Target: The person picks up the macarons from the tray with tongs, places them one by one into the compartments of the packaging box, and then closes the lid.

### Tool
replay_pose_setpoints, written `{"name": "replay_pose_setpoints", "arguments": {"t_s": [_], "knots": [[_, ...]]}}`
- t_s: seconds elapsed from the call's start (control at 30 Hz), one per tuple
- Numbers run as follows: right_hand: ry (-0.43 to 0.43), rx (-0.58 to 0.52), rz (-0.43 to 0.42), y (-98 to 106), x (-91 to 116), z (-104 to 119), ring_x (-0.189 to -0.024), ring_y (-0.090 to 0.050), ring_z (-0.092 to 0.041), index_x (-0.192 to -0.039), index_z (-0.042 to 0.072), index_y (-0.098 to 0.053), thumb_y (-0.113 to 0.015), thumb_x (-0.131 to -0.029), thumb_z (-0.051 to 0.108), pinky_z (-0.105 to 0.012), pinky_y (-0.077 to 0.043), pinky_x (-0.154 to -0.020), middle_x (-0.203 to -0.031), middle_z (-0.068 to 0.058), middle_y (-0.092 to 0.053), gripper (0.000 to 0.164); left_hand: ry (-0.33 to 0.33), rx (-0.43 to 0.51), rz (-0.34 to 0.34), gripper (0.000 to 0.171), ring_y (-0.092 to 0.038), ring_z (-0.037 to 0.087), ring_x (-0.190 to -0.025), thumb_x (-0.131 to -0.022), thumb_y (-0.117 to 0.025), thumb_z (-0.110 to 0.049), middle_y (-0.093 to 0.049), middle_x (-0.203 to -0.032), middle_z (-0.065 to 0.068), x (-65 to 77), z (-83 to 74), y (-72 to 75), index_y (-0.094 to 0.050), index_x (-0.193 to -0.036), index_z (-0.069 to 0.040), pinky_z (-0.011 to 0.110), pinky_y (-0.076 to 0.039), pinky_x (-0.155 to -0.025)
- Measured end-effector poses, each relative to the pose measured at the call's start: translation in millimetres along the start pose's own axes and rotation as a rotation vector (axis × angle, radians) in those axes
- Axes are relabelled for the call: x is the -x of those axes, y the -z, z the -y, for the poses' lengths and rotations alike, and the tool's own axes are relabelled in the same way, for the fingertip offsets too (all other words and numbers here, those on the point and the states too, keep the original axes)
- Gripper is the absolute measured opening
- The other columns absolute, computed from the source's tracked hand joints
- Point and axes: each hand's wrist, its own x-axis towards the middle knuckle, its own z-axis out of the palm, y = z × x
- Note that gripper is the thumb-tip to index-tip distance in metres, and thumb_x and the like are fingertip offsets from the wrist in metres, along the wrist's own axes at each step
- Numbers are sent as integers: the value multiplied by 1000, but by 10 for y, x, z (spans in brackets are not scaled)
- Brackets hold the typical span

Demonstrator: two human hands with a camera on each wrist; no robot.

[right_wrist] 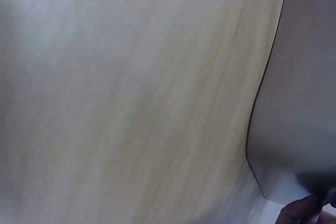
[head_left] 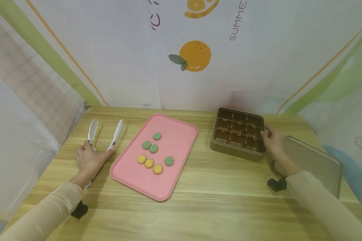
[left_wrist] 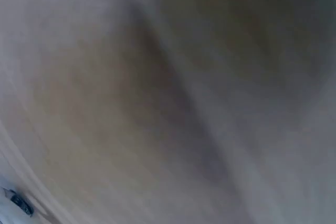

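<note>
Pale wood-grain worktop (head_left: 199,207), and on it a pink tray (head_left: 169,144) towards ten o'clock, a grey lid (head_left: 316,164) out at three, and at two a brown box (head_left: 238,151) with nine compartments, its side pinched by the right hand (head_left: 273,140), thumb at the rim! Past the tray, near nine o'clock, the tongs (head_left: 118,132) splay wide, the left hand (head_left: 88,159) stretched across both arms, thumb and fingers bent about them, how tightly I can't tell. Gather those arms evenly, I'd say, keep the box level, and don't jog the tray's four green biscuits (head_left: 153,149) and three yellow biscuits (head_left: 149,163).
</note>
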Motion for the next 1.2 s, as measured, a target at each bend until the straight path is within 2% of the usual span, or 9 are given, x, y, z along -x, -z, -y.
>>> {"name": "replay_pose_setpoints", "arguments": {"t_s": [0.17, 0.3, 0.4, 0.5, 0.57, 0.67, 0.8, 1.03, 1.2], "knots": [[-13, -9, 10, 3, -3, -19, -48, -40, -1, -134, -18, -33, -40, -100, 15, -19, -38, -43, -80, -12, -49, 48, -4, 22, -12, 107, -24, 51, -121, -76, -72, -50, -26, -133, 39, -16, 10, 2, -16, -144, 11, 58, -26, -98], [-10, -2, 9, -14, -2, -32, -47, -39, -2, -135, -17, -34, -40, -100, 15, -19, -38, -42, -78, -10, -48, 48, -110, 54, -48, 78, -38, 43, -104, -77, -73, -45, -42, -110, 30, -17, 90, 48, -43, -122, 11, 51, -36, -81], [-19, -8, 6, -25, -1, -38, -46, -38, -2, -135, -16, -34, -40, -100, 15, -19, -37, -41, -77, -9, -47, 47, -224, 85, -66, 57, -44, 31, -80, -78, -74, -39, -48, -87, 19, -29, 153, 111, -51, -103, 7, 37, -38, -64], [-34, -10, -5, -33, -9, -45, -47, -39, -2, -136, -15, -35, -41, -100, 16, -20, -37, -41, -77, -9, -48, 48, -334, 101, -28, 58, -43, 25, -73, -80, -74, -36, -54, -86, 21, -41, 197, 208, -54, -113, 7, 30, -36, -58], [-40, -5, -13, -34, -14, -47, -48, -39, -1, -136, -15, -35, -41, -100, 17, -20, -38, -42, -77, -9, -48, 48, -393, 115, 26, 70, -44, 27, -82, -81, -74, -34, -57, -103, 28, -37, 209, 290, -48, -130, 7, 32, -38, -65], [-37, 0, -24, -31, -15, -41, -49, -40, -1, -135, -15, -36, -42, -100, 17, -19, -38, -43, -78, -10, -49, 48, -465, 108, 122, 88, -44, 34, -102, -79, -75, -34, -47, -128, 35, -27, 214, 405, -30, -143, 7, 41, -38, -78], [-34, -3, -23, -23, -3, -25, -51, -41, 0, -135, -15, -36, -42, -100, 18, -19, -39, -45, -80, -11, -50, 48, -552, 59, 209, 89, -43, 40, -109, -74, -80, -31, -46, -127, 34, -4, 212, 493, -35, -142, 5, 46, -36, -81], [-39, -15, -8, -16, 12, -18, -52, -41, -2, -136, -15, -34, -41, -100, 15, -19, -39, -44, -80, -11, -48, 48, -726, -4, 246, 76, -46, 10, -90, -67, -85, -25, -59, -112, 19, 0, 241, 522, -53, -132, -2, 21, -36, -71], [-42, -22, -7, -16, 10, -19, -52, -42, -2, -136, -14, -34, -40, -100, 17, -19, -39, -44, -80, -10, -48, 48, -804, 12, 314, 70, -46, 1, -90, -66, -85, -20, -59, -109, 13, -12, 272, 547, -57, -128, -2, 20, -39, -71]]}}
